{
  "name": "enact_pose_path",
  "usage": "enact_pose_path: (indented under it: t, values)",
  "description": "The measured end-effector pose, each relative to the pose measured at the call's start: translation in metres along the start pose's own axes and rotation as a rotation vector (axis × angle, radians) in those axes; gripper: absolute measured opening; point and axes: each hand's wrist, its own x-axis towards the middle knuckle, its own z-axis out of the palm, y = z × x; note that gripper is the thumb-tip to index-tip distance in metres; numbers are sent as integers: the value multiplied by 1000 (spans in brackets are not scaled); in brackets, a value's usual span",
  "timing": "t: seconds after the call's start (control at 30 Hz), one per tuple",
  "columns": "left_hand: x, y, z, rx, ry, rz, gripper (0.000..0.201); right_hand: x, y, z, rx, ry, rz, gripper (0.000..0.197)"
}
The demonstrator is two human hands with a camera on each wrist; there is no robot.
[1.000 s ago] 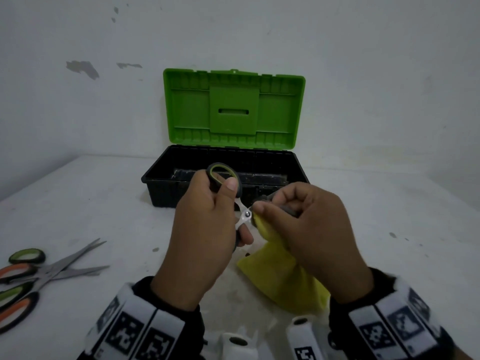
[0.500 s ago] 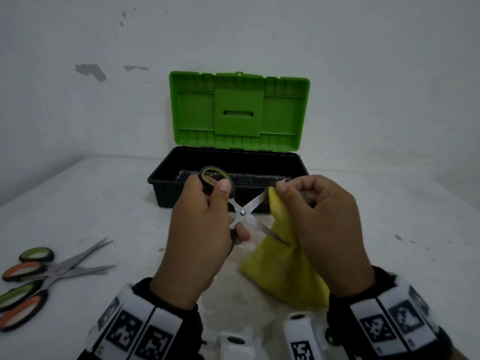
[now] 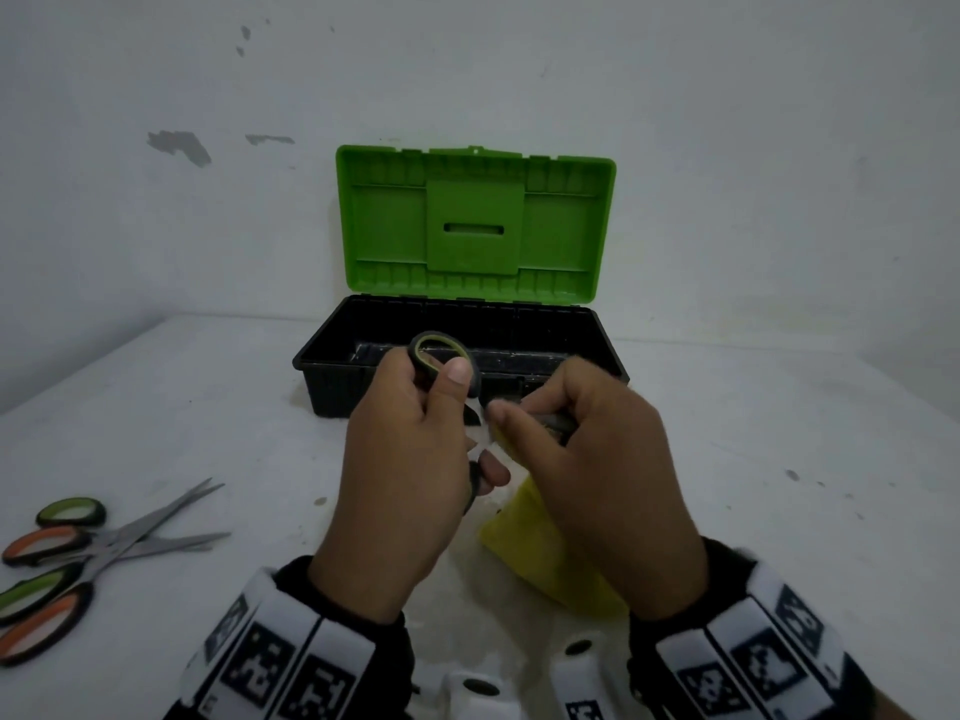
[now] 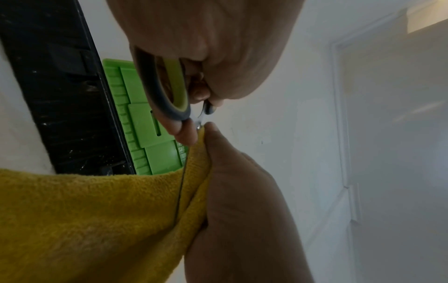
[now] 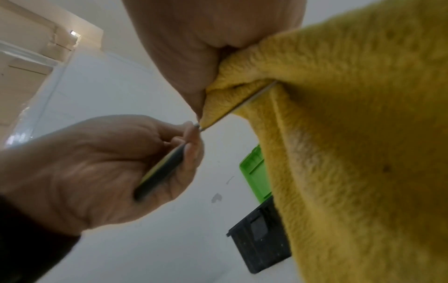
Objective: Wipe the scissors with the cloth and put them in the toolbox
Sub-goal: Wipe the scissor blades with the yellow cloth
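2 spare pairs of scissors (image 3: 98,553) lie crossed on the white table (image 3: 779,511), far left.

the head view is dim and a little grey, with soft even light and no hard shadows on the table (image 3: 156,407). the wide lens bends the wall edge and stretches the corners. the right hand (image 3: 597,459) is smeared by motion near its fingertips, and the scissors (image 3: 441,356) look soft.

in the left wrist view the light is brighter on the right, where a pale glow falls on the wall. the cloth (image 4: 84,220) is very near and slightly out of focus.

the right wrist view shows one small bright lamp at the upper left, and the left hand (image 5: 97,162) is blurred.
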Motion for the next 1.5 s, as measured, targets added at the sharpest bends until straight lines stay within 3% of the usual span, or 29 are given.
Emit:
enact_pose_path:
  t: [0.1, 0.2, 0.3, 0.4, 0.5, 0.57, 0.63, 0.73, 0.83, 1.0, 1.13, 1.33, 1.43, 1.5]
  values:
    - [0, -1, -1, 61, 30, 42, 21, -4, -2, 2, 5, -59, -25, 24]
    - [-1, 3, 1, -6, 19, 2, 20, 5, 6, -3, -74, 37, 38, 27]
    - [-3, 7, 0, 45, 33, 57, 21, 17, 17, -14, -104, 103, 149, 28]
    - [-4, 6, -4, 144, 42, 145, 23, 28, 31, -33, -4, 175, 348, 28]
    - [-5, 5, -5, 203, 64, 183, 23, 35, 34, -52, 247, 269, 470, 18]
    - [-6, 3, -4, 229, 71, 199, 22, 34, 28, -57, 373, 260, 435, 11]
    - [-8, 2, -1, 239, 72, 215, 23, 28, 19, -54, 379, 178, 318, 19]
    - [-9, 0, 4, 232, 71, 233, 24, 10, 6, -38, 153, 26, 34, 29]
    - [-12, 1, 7, 275, 81, 276, 28, -4, 3, -20, -69, -100, -247, 19]
    - [-14, 5, 4, 292, 111, 291, 32, -3, 6, -13, -226, -143, -443, 16]
    - [-14, 9, 1, 195, 97, 224, 26, 6, 6, -22, -281, -92, -419, 18]
    - [-11, 8, -3, 189, 63, 204, 26, 7, 2, -21, -253, -185, -440, 16]
    - [-9, 7, -8, 164, 24, 157, 22, 17, 9, -34, -233, -168, -299, 18]
    - [-5, 8, -15, 147, 9, 130, 22, 26, 20, -47, -214, -139, -104, 17]
